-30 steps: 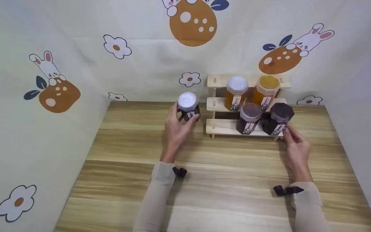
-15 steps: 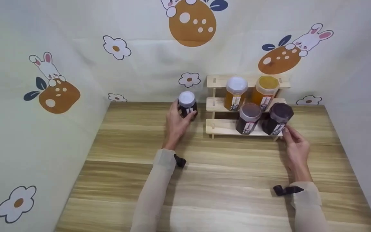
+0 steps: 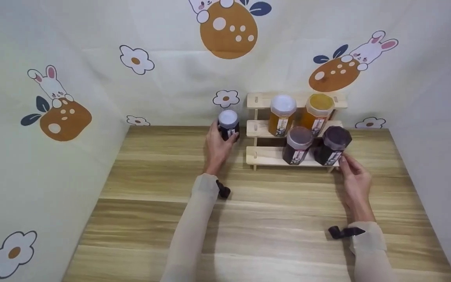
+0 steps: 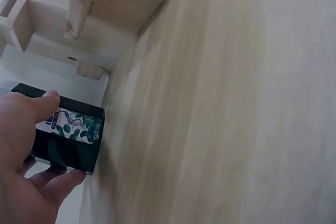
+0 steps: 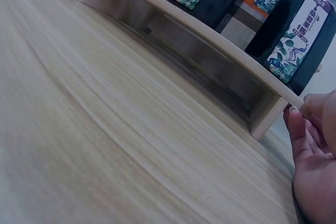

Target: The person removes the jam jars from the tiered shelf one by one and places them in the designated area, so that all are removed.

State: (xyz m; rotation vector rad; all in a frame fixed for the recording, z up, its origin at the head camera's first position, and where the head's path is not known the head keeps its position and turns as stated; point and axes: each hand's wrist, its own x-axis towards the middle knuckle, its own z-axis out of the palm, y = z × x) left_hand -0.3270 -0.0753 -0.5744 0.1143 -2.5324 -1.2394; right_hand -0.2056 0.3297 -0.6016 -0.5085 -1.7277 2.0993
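My left hand (image 3: 218,148) grips a dark jar (image 3: 231,133) with a whitish lid, thumb on its label side and fingers round the other. This jar is upright at the back, left of a tiered wooden rack (image 3: 266,156). In the left wrist view its base is close to the tabletop; whether it touches I cannot tell. My right hand (image 3: 358,181) pinches the right end of the rack's lowest shelf (image 5: 226,45), thumb above and fingers below. Two dark jars, one reddish-lidded (image 3: 297,147) and one dark-lidded (image 3: 332,148), stand on that shelf.
On the middle shelf stand two amber jars, one white-lidded (image 3: 282,116) and one yellow-lidded (image 3: 318,114). Behind the rack hangs a printed cloth backdrop (image 3: 170,90), which also closes off both sides of the wood-grain table (image 3: 272,235).
My left hand has carried the dark jar slightly back toward the rear cloth and lower. My right hand has kept its hold on the rack. The head view has shifted slightly.
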